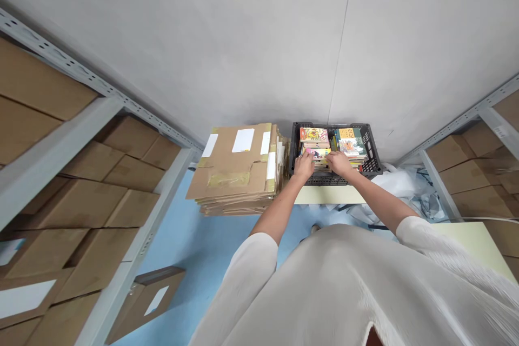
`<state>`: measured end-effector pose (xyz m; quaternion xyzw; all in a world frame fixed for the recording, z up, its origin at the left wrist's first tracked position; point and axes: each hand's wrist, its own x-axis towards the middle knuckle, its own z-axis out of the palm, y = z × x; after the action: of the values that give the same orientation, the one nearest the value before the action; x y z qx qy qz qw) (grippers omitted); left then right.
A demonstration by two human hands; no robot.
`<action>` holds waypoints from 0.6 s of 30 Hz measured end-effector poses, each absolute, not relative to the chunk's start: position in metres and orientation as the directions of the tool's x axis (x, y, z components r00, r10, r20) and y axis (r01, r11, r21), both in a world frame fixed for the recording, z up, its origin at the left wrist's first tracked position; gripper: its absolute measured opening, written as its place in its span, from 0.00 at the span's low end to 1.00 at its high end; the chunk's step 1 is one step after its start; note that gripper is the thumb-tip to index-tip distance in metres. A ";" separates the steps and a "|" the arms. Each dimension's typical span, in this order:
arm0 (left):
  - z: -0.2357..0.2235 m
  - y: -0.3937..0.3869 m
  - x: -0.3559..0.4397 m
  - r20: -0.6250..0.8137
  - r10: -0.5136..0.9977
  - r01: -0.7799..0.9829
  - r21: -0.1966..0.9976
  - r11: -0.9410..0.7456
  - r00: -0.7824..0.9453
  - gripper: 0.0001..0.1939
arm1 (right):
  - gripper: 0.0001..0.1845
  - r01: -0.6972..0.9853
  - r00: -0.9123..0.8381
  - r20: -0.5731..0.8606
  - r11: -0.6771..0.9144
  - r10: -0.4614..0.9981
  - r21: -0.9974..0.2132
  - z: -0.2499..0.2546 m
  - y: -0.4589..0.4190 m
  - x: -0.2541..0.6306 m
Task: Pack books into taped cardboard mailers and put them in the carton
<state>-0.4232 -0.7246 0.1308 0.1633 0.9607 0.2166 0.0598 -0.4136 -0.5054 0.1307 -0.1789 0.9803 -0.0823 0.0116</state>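
Both of my hands reach into a black plastic crate [337,179] filled with stacked books. Between them lies a yellow and pink book [320,154] on the near left stack. My left hand [304,164] grips its left edge, and my right hand [339,162] has curled fingers at its right edge. Behind it sits a red and yellow book [313,135] on another stack. To the right, a green book [351,142] with an orange picture tops a third stack. The lower books are mostly hidden by the crate wall and my hands.
Flattened cardboard boxes [227,165] are piled left of the crate, which stands on a pale table [320,194] against the grey wall. Shelves with cartons [87,165] flank both sides. A carton [148,303] stands on the blue floor; white plastic wrapping [399,184] lies at right.
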 end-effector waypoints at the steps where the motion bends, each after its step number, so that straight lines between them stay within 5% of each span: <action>1: 0.132 -0.725 -0.422 -0.018 0.330 0.287 0.447 0.847 -0.944 0.21 | 0.20 -0.343 -0.938 0.027 0.920 -0.344 -0.188 0.132 -0.504 -0.413; 11: 0.149 -0.678 -0.421 0.275 0.387 0.474 0.556 0.683 -0.880 0.21 | 0.25 -0.243 -0.955 0.240 0.920 -0.172 -0.306 0.161 -0.444 -0.376; 18: 0.153 -0.593 -0.403 0.425 0.523 0.672 0.527 0.521 -0.739 0.17 | 0.24 -0.142 -0.915 0.400 0.965 -0.044 -0.219 0.168 -0.364 -0.320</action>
<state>-0.4034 -0.5930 0.1525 0.3452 0.8653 0.3472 -0.1072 -0.3195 -0.3637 0.1676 -0.0478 0.9709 -0.1225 -0.2002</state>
